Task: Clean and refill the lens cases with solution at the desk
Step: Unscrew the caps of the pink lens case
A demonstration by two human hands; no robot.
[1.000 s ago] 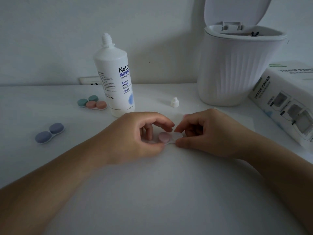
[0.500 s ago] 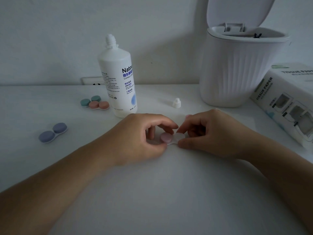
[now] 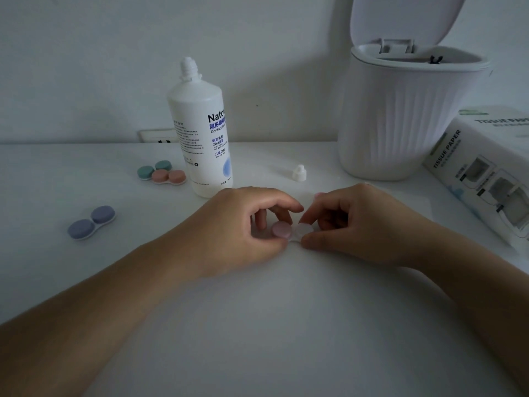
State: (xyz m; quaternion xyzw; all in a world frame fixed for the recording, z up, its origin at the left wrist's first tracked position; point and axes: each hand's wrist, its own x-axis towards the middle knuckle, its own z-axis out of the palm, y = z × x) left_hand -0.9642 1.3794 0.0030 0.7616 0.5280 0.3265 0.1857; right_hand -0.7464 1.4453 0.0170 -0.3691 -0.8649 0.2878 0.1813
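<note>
Head view: a lens case [image 3: 292,232] lies on the white desk [image 3: 257,325] between both hands. The left hand [image 3: 243,224] pinches its pink cap [image 3: 281,230]; the right hand [image 3: 357,222] pinches its clear cap [image 3: 305,231]. An uncapped solution bottle [image 3: 201,133] stands just behind.

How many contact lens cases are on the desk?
4: blue-capped case far left; green-capped case and orange-capped case touching beside the bottle; pink-and-white case between both hands.

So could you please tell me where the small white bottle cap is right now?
In the head view, the cap stands on the desk right of centre, between the solution bottle and the white bin.
</note>
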